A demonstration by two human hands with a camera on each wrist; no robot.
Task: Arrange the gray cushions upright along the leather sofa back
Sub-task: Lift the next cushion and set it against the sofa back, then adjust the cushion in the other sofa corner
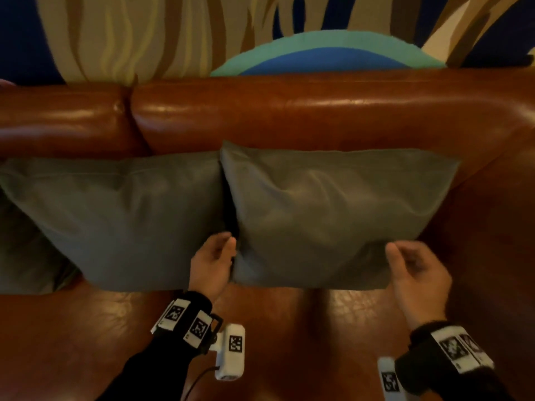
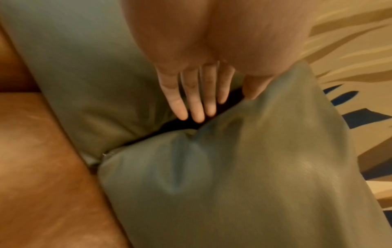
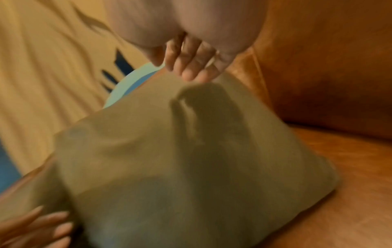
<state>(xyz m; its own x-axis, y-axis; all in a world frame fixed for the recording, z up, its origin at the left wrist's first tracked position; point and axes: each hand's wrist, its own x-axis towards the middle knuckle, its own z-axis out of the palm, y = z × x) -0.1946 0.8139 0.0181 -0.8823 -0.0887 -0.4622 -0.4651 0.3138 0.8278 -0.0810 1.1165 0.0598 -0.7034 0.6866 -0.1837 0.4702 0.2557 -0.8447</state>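
Two gray cushions stand upright side by side against the brown leather sofa back: the left cushion and the right cushion. My left hand is at the right cushion's lower left edge. Its straight fingers reach into the dark gap between the cushions and its thumb touches the right one. My right hand hovers by that cushion's lower right corner with fingers loosely curled, holding nothing, and casts a shadow on the fabric.
A third gray cushion shows partly at the far left, behind the left cushion. The leather seat stretches in front of the cushions. The sofa's armrest rises at the right. A patterned beige and blue wall lies behind the sofa.
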